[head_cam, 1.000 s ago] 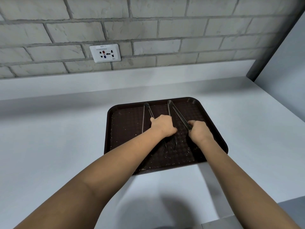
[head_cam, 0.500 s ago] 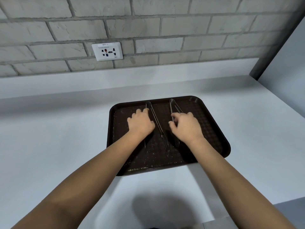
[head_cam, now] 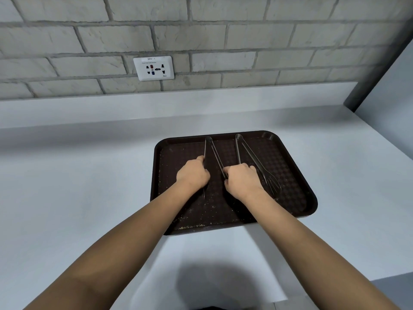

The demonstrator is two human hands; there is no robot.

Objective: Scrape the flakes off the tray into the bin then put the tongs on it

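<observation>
The left hand [head_cam: 193, 173] and the right hand [head_cam: 242, 181] each curl around one arm of the left tongs [head_cam: 212, 151], which lie on the brown tray [head_cam: 297, 175]; the right tongs [head_cam: 252, 159] lie free just past the right hand. Flakes [head_cam: 192, 224] still sit near the tray's close edge, below both grips. I think the best move is to lift both tongs clear first, then tip the tray slowly so the flakes slide off that edge.

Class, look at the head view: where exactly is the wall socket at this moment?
The wall socket sits on the brick wall left of centre, just above the counter's backsplash, up and left of the brown tray.
</observation>
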